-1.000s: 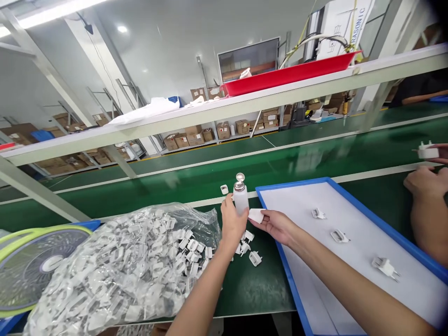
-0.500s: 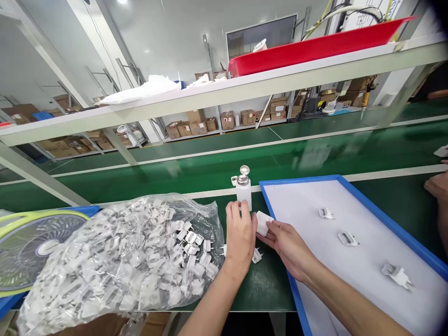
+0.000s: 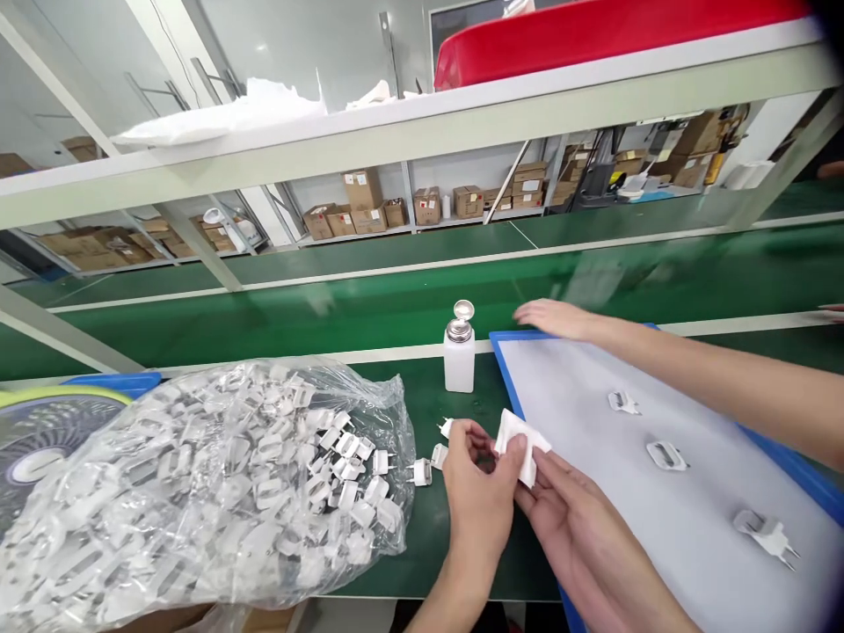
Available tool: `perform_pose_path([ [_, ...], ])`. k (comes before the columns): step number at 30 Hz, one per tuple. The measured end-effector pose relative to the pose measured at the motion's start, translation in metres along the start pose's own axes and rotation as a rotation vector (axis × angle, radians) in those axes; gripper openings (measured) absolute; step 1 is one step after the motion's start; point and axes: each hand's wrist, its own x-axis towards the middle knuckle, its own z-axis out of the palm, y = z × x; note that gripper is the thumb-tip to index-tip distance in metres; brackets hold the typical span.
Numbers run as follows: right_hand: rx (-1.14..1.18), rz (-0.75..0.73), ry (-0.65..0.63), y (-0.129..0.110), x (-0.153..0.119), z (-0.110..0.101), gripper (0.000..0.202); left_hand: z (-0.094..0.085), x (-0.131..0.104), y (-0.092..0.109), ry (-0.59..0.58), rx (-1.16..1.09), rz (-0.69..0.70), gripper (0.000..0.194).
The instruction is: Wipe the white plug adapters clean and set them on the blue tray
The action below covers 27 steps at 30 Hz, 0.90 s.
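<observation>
Holding a folded white cloth (image 3: 507, 432) are both hands, above the green worktop (image 3: 428, 558). The left hand (image 3: 480, 505) has a narrow grip, thumb laid flat across the cloth; the right hand (image 3: 571, 519) pinches its right side. One corner points up and away from the person; the upper edge slopes down toward the right grip. Long axis cannot be told, the thumb covering part.

Beyond the left grip stands a white bottle (image 3: 460, 362), long axis vertical, metal cap raised. Just left of that grip lie loose plug adapters (image 3: 422, 472); farther left, a clear bag (image 3: 198, 492) full of them. Right of the right grip, a blue-rimmed tray (image 3: 560, 374) bears three adapters, prongs pointing away. A co-worker's hand (image 3: 550, 316) reaches past the tray's far edge, beyond both grips.
</observation>
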Motion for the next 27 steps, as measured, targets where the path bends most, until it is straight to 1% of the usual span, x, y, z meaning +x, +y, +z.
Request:
perform_pose_path([
  [4, 0.031, -0.002, 0.088, -0.005, 0.0, 0.0, 0.049, -0.003, -0.01, 0.003, -0.2, -0.536, -0.361, 0.038],
  [6, 0.003, -0.013, 0.104, -0.007, 0.002, -0.001, 0.051, -0.004, -0.013, 0.003, -0.25, -0.698, -0.471, 0.038],
  [7, -0.023, -0.026, 0.115, -0.007, 0.004, -0.003, 0.051, -0.004, -0.013, 0.002, -0.253, -0.718, -0.484, 0.036],
  [8, -0.058, -0.041, 0.126, -0.006, 0.005, -0.005, 0.05, -0.003, -0.014, 0.0, -0.242, -0.682, -0.46, 0.033],
  [9, -0.104, -0.052, 0.135, -0.004, 0.006, -0.008, 0.05, -0.001, -0.013, -0.003, -0.216, -0.581, -0.402, 0.029],
  [11, -0.239, -0.053, 0.152, 0.003, 0.006, -0.017, 0.05, 0.003, -0.012, -0.01, -0.124, -0.229, -0.217, 0.027],
  [13, -0.421, -0.037, 0.161, 0.012, 0.004, -0.027, 0.055, 0.008, -0.01, -0.017, -0.016, 0.161, 0.01, 0.033],
  [14, -0.51, -0.023, 0.16, 0.016, 0.003, -0.032, 0.057, 0.009, -0.01, -0.02, 0.028, 0.307, 0.107, 0.037],
  [16, -0.613, 0.0, 0.202, 0.023, 0.0, -0.042, 0.061, 0.009, -0.008, -0.024, 0.078, 0.47, 0.231, 0.042],
  [18, -0.54, 0.011, 0.257, 0.028, 0.0, -0.051, 0.06, 0.005, -0.006, -0.025, 0.098, 0.51, 0.268, 0.04],
  [20, -0.353, 0.013, 0.299, 0.032, 0.001, -0.058, 0.056, 0.001, -0.007, -0.025, 0.116, 0.491, 0.276, 0.033],
  [22, -0.207, 0.037, 0.304, 0.034, 0.003, -0.062, 0.051, -0.002, -0.01, -0.026, 0.128, 0.475, 0.304, 0.026],
  [25, -0.157, 0.112, 0.317, 0.032, 0.005, -0.063, 0.037, -0.005, -0.017, -0.03, 0.14, 0.471, 0.298, 0.031],
  [27, -0.127, 0.14, 0.314, 0.026, 0.005, -0.06, 0.033, -0.009, -0.021, -0.034, 0.167, 0.457, 0.278, 0.03],
])
